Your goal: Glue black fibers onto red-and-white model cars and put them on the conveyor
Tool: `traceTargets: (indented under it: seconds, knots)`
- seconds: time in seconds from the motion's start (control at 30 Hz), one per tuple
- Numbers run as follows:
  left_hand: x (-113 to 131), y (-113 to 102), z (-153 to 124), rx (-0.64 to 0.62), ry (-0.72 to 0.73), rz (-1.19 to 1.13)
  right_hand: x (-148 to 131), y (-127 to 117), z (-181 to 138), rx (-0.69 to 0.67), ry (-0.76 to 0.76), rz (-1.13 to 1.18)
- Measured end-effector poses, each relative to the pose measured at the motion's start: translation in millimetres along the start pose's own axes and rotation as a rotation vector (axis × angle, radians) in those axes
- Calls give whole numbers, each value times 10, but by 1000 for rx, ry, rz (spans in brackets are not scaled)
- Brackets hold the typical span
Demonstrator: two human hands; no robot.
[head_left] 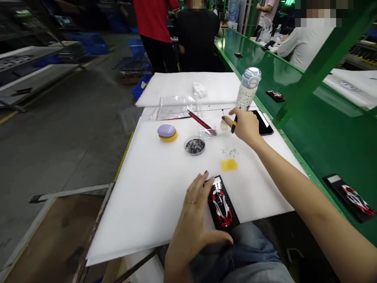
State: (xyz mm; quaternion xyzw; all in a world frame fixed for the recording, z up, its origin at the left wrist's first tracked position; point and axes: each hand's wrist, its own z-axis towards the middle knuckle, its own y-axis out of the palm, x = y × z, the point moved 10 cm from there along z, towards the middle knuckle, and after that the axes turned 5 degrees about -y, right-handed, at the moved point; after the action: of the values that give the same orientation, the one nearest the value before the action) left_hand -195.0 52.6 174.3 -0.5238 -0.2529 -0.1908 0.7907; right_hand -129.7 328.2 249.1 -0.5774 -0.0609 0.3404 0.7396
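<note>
A toy model car (pixel 220 206), red, white and black, sits on a black patterned base (pixel 232 216) at the table's near edge. My left hand (pixel 196 220) is beside it, fingers stretched out along the base's left edge and thumb apart near its lower end. Whether the fingertips press on the base I cannot tell. Farther off, my right hand (pixel 246 125) grips a slim black stick with a yellow band (pixel 234 124), with the index finger stretched forward. Near those fingertips stands a small cream-coloured piece (pixel 224 124). A dark phone (pixel 263 125) lies just right of that hand.
On the white sheet (pixel 141 188) are a yellow pad (pixel 229 164), a round dish (pixel 194 146), a lilac case (pixel 166 131), red tweezers-like sticks (pixel 202 122) and plastic bags (pixel 176 107). A bottle (pixel 248 88) stands behind. More model cars (pixel 353 198) lie on the green bench (pixel 318 137). People are beyond.
</note>
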Motion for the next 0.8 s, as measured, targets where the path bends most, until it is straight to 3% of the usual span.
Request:
traceTargets:
  seconds: [0.1, 0.17, 0.27, 0.4, 0.53, 0.63, 0.7, 0.77, 0.8]
  knots:
    - [-257, -342, 53, 281, -126, -192, -132, -2, 136, 60, -79, -43]
    - [-396, -430, 34, 380, -194, -234, -149, -100, 134, 127, -96, -55]
    - [-457, -410, 23, 383, -234, -238, -109, -120, 135, 121, -72, -59]
    - [-393, -385, 33, 348, -218, -226, -98, 84, 207, -5, -64, -46]
    - [-354, -390, 38, 323, -214, -215, -215, -209, 225, 143, -160, 16]
    - [-353, -391, 29, 321, -223, -214, -357, -627, -90, 337, -303, 190]
    - [-354, -383, 24, 321, -229, -215, -303, -784, -496, 453, -275, 428]
    - [-354, -377, 21, 321, -232, -217, -93, -591, -941, 423, -64, 830]
    - [-352, -375, 21, 319, -231, -218, -34, -314, -1153, 291, 77, 1054]
